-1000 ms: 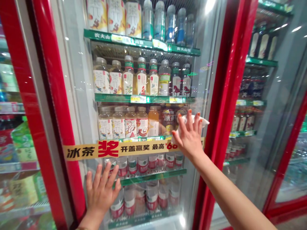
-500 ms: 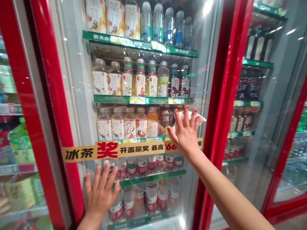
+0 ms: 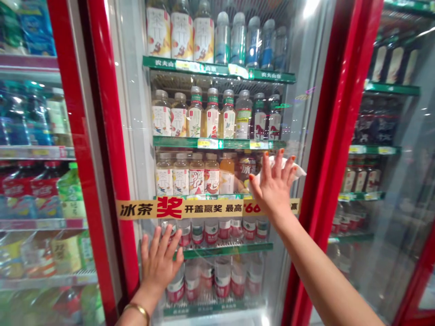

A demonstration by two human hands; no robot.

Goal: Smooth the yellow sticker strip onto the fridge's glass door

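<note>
My right hand (image 3: 276, 184) presses a white cloth (image 3: 300, 171) against the glass door (image 3: 136, 113) of a drinks fridge. Its fingers are spread, and the cloth shows past the fingertips on the right; whether it is paper or fabric I cannot tell. Lower left, my left hand (image 3: 161, 258) lies flat on the same door with fingers apart, holding nothing. Between the two hands runs a yellow promotional strip (image 3: 204, 209) across the door; my right wrist covers part of it.
Behind the glass, several shelves hold bottled drinks (image 3: 212, 115). Red frames (image 3: 110, 136) border the door on both sides. Another fridge with bottles and packs (image 3: 71, 185) stands at left, and more bottles (image 3: 360, 176) show at right. Lights reflect in the glass.
The view has swung left, so the door and both hands sit further right in it. A bangle now shows on my left wrist. Both hands keep about the same places on the glass.
</note>
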